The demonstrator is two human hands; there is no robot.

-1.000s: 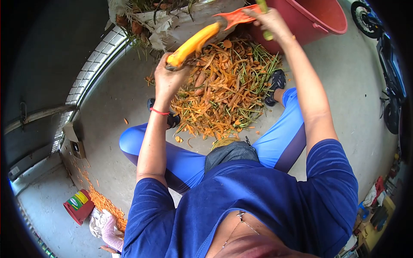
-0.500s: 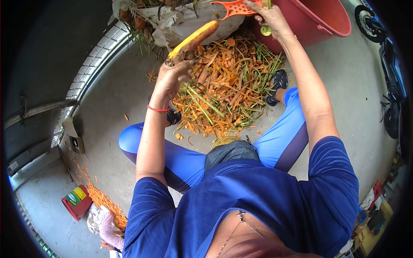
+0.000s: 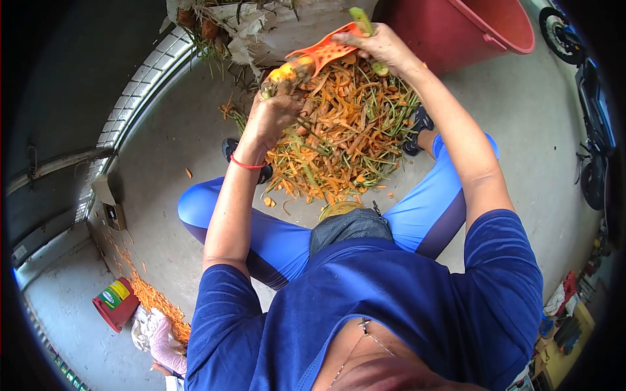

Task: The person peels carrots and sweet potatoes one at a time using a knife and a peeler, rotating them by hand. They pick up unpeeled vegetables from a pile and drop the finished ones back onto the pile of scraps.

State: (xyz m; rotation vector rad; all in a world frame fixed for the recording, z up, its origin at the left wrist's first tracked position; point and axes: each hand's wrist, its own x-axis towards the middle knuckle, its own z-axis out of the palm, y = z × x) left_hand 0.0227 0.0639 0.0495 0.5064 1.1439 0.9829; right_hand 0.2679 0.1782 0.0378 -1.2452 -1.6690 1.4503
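Observation:
My left hand (image 3: 276,116) is closed around the stem end of a partly peeled carrot (image 3: 284,73). Bright orange flesh shows on it, with dirt near my fingers. In my right hand (image 3: 383,49) is an orange peeler (image 3: 324,51) with holes in its flat body; a green part (image 3: 360,21) sticks out beside my fingers. The peeler's head lies at the carrot and hides part of it. Below both hands, a heap of carrot peelings (image 3: 345,140) mixed with green stems covers the floor between my feet.
A large red tub (image 3: 450,36) stands at the upper right. A torn white sack (image 3: 274,32) with unpeeled carrots (image 3: 208,29) is ahead. Lower left are a red bucket (image 3: 119,313), more peelings (image 3: 156,301) and another person's pink sleeve (image 3: 167,344). A motorcycle (image 3: 590,124) is at the right.
My right hand has moved down and left, bringing the peeler from beside the tub onto the carrot. My left hand has shifted slightly right, and the carrot has turned.

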